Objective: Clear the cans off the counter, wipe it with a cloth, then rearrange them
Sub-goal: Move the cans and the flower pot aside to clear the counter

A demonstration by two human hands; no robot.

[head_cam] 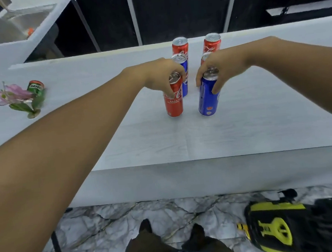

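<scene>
I note my left hand (162, 77) clamped on the red can (173, 103) and my right hand (219, 67) on the blue can (208, 97), both upright at the counter's (182, 140) centre, four more cans at twelve o'clock; I advise lifting or setting both vertically, clear of neighbours.

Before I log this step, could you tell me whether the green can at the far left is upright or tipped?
Upright, as far as shows: the green can stands behind the pink flower, its top rim uppermost, its base hidden.
</scene>
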